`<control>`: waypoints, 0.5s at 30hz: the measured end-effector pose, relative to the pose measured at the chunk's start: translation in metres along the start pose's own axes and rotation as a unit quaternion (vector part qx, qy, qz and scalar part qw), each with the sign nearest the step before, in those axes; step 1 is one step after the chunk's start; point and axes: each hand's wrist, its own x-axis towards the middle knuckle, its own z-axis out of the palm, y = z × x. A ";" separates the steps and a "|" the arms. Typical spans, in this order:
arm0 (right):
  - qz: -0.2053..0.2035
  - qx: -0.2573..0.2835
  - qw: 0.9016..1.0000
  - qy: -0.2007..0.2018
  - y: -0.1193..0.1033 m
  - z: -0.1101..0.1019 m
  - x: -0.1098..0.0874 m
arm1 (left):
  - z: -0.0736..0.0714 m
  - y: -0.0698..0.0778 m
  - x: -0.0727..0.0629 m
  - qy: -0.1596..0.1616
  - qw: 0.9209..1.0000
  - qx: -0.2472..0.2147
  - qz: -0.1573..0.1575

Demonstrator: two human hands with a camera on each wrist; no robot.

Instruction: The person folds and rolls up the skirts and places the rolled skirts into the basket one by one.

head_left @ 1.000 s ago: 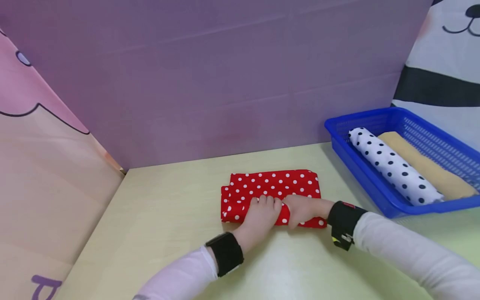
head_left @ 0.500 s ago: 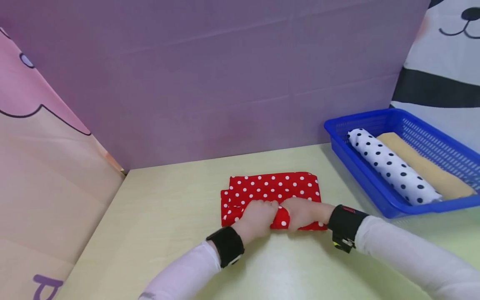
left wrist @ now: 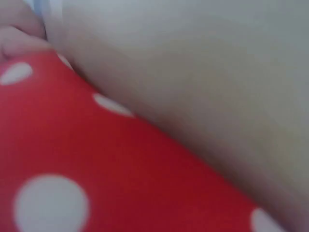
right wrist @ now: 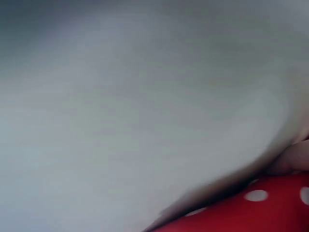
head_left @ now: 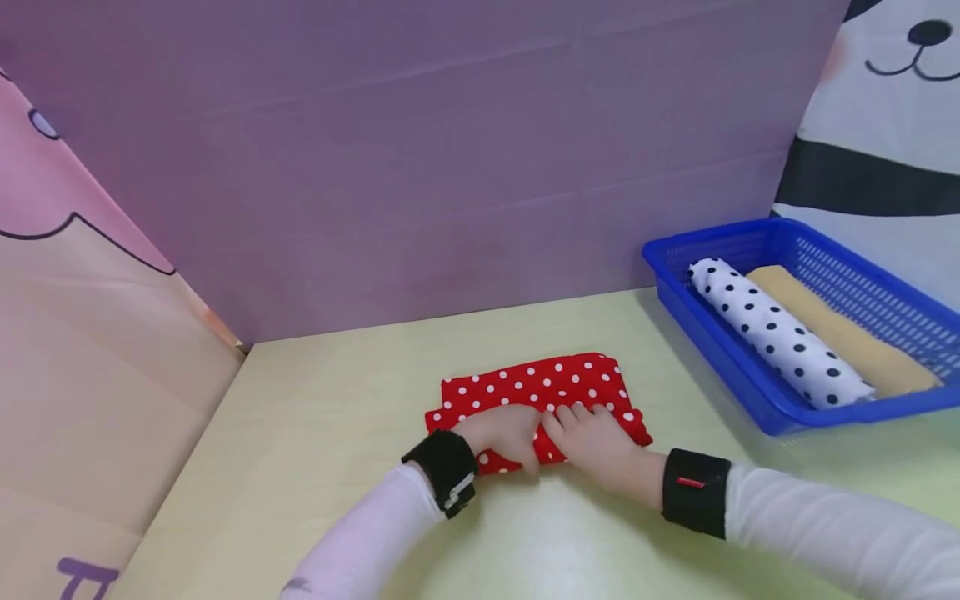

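A red cloth with white polka dots (head_left: pixel 536 383) lies on the table, its near edge gathered into a thick roll. My left hand (head_left: pixel 506 433) grips that roll left of its middle, fingers curled over it. Close to its right, my right hand (head_left: pixel 596 442) holds the same roll, fingertips laid over the top and the thumb side hidden. In the left wrist view, red cloth (left wrist: pixel 111 159) fills the lower left, with fingers (left wrist: pixel 19 41) at its upper end. The right wrist view catches a fingertip (right wrist: pixel 292 157) against the cloth (right wrist: pixel 241 212).
A blue plastic basket (head_left: pixel 720 367) stands on the right of the table (head_left: pixel 330 417). Inside it lie a rolled white cloth with black dots (head_left: pixel 780 333) and a tan rolled cloth (head_left: pixel 862 342). A purple backdrop (head_left: pixel 450 167) rises behind the table.
My left hand has turned, its wrist swinging outward. My right wrist has dropped toward me, its fingers now over the roll. The cloth sits more slanted, with its flat part shorter.
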 end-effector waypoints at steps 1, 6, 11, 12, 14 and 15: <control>-0.013 -0.026 1.000 0.006 0.000 0.001 0.000 | -0.002 -0.002 0.001 -0.011 1.000 -0.010 -0.004; -0.054 -0.073 0.995 0.040 0.007 0.004 0.005 | -0.011 -0.009 0.005 -0.062 0.996 -0.052 -0.032; -0.049 0.015 0.998 0.023 0.016 0.004 0.014 | -0.011 -0.011 0.005 -0.062 0.995 -0.066 -0.037; -0.043 0.042 0.998 0.015 0.018 0.004 0.016 | -0.010 -0.010 0.004 -0.051 0.996 -0.063 -0.037; -0.027 0.090 0.996 -0.004 0.020 0.004 0.020 | -0.006 -0.007 0.002 -0.023 0.998 -0.048 -0.034; -0.020 0.110 0.994 -0.015 0.021 0.003 0.022 | -0.004 -0.005 0.000 -0.007 0.999 -0.040 -0.032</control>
